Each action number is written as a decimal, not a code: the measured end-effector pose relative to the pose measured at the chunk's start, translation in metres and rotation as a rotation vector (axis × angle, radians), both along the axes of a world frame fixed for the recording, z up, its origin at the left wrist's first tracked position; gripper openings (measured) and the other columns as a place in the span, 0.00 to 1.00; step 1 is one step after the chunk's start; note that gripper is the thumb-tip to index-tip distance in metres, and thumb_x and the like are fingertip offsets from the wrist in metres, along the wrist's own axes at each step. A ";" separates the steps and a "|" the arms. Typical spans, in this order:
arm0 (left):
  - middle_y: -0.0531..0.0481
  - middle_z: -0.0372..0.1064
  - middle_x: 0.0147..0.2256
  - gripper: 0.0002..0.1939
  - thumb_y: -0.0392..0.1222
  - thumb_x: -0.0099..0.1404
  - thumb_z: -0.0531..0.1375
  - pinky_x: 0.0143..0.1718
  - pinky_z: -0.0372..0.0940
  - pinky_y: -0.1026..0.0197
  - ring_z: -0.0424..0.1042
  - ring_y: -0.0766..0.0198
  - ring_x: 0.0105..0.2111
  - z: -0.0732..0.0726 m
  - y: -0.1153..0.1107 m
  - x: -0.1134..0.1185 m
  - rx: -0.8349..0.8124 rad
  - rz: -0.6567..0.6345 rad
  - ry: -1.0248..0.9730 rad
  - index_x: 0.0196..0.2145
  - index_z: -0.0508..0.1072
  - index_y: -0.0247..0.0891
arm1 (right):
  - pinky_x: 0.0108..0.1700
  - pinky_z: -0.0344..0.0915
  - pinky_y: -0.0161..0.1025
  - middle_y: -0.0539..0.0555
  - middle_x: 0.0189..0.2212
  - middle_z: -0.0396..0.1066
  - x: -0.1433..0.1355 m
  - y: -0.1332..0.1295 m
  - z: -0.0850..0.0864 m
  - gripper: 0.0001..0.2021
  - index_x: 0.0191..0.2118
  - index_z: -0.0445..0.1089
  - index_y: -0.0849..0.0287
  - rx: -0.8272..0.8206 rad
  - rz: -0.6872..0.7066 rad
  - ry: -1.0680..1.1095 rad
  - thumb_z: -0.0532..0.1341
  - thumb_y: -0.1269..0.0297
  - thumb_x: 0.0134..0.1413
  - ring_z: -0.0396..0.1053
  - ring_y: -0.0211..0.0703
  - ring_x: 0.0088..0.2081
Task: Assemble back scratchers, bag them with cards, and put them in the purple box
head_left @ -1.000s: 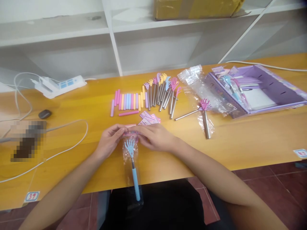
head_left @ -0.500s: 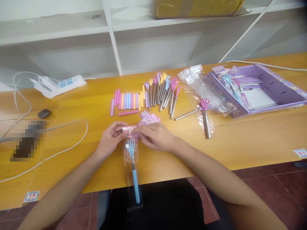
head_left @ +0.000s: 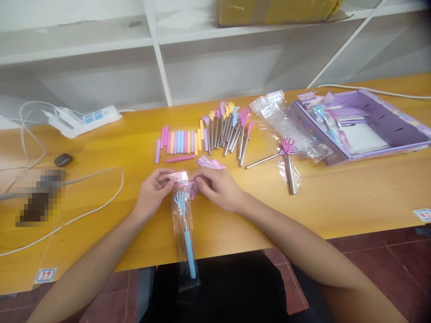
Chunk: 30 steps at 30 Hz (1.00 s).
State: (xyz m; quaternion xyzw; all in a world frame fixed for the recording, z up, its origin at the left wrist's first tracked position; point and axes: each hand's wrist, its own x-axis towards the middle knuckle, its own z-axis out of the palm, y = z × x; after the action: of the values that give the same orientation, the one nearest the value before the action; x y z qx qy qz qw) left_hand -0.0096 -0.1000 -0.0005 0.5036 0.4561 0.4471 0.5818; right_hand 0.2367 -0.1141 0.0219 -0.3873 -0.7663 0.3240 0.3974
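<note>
My left hand (head_left: 152, 194) is closed, its thumb and fingers pinching the upper left of a clear plastic bag (head_left: 175, 224). Inside the bag lies a light blue back scratcher (head_left: 189, 251), hand-shaped head upward, with a pink-printed strip at the bag's top. The bag's lower end hangs past the table edge, over dark clothing. Just right of the bag top, my right hand (head_left: 220, 187) has its thumb and forefinger pinched together; what sits between them is too small to make out. A small pink and purple card (head_left: 192, 190) shows between bag and right hand, with more printed cards (head_left: 209, 162) behind.
Coloured handle sleeves (head_left: 182, 141) lie in a row beside several metal back scratchers (head_left: 229, 125). To the right are clear bags (head_left: 286, 121), two separate scratchers and a purple box (head_left: 350, 157) with packed ones. A power strip (head_left: 90, 119) and white cables lie left.
My right hand has drawn back slightly right from the bag's top, uncovering the pink strip. The bag with the blue back scratcher has shifted a little left and up; my left hand still grips it.
</note>
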 end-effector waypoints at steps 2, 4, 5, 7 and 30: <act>0.47 0.81 0.42 0.16 0.44 0.64 0.73 0.48 0.72 0.59 0.79 0.61 0.42 0.001 0.002 0.000 0.022 0.043 0.003 0.47 0.77 0.39 | 0.27 0.64 0.31 0.51 0.33 0.77 -0.004 0.000 -0.001 0.10 0.48 0.69 0.60 -0.342 0.090 0.158 0.56 0.60 0.73 0.67 0.31 0.23; 0.47 0.81 0.42 0.16 0.44 0.64 0.73 0.49 0.72 0.59 0.79 0.60 0.42 0.002 0.003 0.000 0.037 0.082 -0.012 0.47 0.77 0.39 | 0.21 0.60 0.29 0.51 0.35 0.77 -0.009 -0.001 -0.002 0.13 0.49 0.67 0.60 -0.624 0.226 0.237 0.59 0.55 0.72 0.67 0.29 0.21; 0.48 0.81 0.42 0.16 0.44 0.63 0.73 0.50 0.72 0.58 0.79 0.60 0.42 0.003 0.003 0.000 0.044 0.098 -0.019 0.46 0.77 0.39 | 0.18 0.58 0.28 0.50 0.36 0.77 -0.011 -0.003 -0.002 0.14 0.48 0.66 0.60 -0.729 0.309 0.243 0.62 0.53 0.71 0.67 0.29 0.21; 0.48 0.80 0.42 0.16 0.44 0.63 0.73 0.51 0.72 0.58 0.79 0.61 0.42 0.003 0.002 0.001 0.063 0.123 -0.028 0.46 0.77 0.40 | 0.16 0.55 0.27 0.48 0.33 0.76 -0.015 -0.006 -0.003 0.16 0.46 0.65 0.59 -0.879 0.471 0.229 0.66 0.52 0.67 0.66 0.28 0.19; 0.40 0.84 0.42 0.15 0.48 0.74 0.59 0.53 0.72 0.48 0.81 0.51 0.46 0.009 -0.001 0.000 -0.029 0.019 -0.123 0.51 0.77 0.37 | 0.32 0.54 0.42 0.58 0.39 0.78 0.177 0.030 0.146 0.12 0.51 0.70 0.62 0.153 -0.859 0.223 0.55 0.71 0.65 0.65 0.24 0.27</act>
State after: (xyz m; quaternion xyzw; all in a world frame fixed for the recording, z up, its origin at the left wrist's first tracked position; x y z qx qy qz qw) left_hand -0.0098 -0.1008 0.0086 0.4623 0.4308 0.4761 0.6116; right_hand 0.4141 -0.0837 0.1683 -0.6024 -0.5102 0.1118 0.6035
